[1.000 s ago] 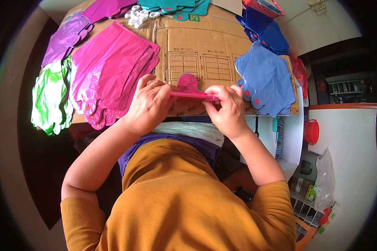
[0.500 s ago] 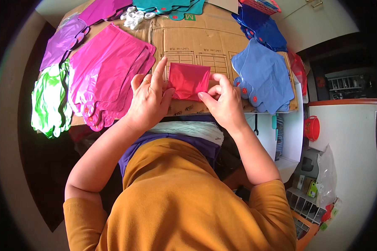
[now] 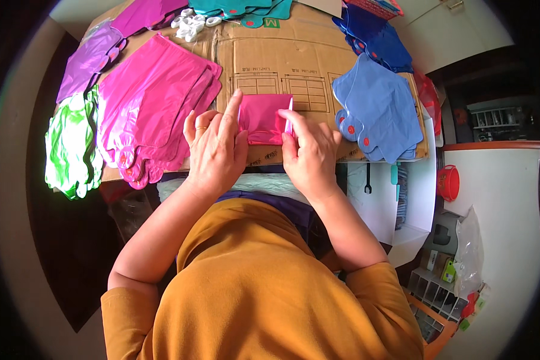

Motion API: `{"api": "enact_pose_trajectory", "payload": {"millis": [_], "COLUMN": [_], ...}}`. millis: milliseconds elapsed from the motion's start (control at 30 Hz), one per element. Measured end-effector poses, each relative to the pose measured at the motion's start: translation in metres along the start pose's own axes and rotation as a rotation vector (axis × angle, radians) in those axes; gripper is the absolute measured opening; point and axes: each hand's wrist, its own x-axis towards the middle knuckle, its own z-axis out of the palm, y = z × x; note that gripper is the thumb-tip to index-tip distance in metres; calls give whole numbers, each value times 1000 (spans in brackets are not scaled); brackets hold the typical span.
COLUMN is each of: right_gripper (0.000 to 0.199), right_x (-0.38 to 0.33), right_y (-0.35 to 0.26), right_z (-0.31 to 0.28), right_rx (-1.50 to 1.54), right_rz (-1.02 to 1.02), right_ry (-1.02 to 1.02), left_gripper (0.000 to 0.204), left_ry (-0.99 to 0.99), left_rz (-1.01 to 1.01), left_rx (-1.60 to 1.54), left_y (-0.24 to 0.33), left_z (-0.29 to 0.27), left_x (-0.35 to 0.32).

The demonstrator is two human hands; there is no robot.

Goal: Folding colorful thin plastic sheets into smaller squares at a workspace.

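Observation:
A folded square of shiny pink plastic film (image 3: 263,120) is held near the front of the cardboard, with pale strips showing along its side edges. My left hand (image 3: 213,147) grips its left edge with the thumb, the index finger stretched up and the other fingers curled; a ring is on one finger. On the right edge, my right hand (image 3: 311,150) is closed, thumb and index finger pinching the film. To the left lies a stack of larger pink film pieces (image 3: 156,90) with scalloped ends and red round spots. Light blue pieces (image 3: 378,105) of like shape lie on the right.
Flattened brown cardboard (image 3: 270,54) covers the work surface. Around its rim are green (image 3: 72,144), purple (image 3: 90,57), teal (image 3: 240,6) and dark blue (image 3: 375,39) pieces, plus white rings (image 3: 189,25). A white open box (image 3: 417,198) and a red bucket (image 3: 447,183) stand at the right.
The pink square has shifted slightly left and its near side sits lower. My right hand has moved left, its fingers now closer in along the right edge.

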Motion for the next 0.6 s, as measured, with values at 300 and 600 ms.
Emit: {"api": "enact_pose_trajectory", "payload": {"millis": [300,600], "right_gripper": [45,37], "right_x": [-10,-12], "right_y": [-4,3], "right_z": [5,3], "right_rx": [-140,-157], "right_rz": [-8,-67], "right_ry": [-23,74], "left_gripper": [52,65], "left_ry": [-37,-247], "left_rz": [262,366], "left_rx": [87,53], "left_y": [9,7], "left_z": [-3,11], "left_x": [13,9]}}
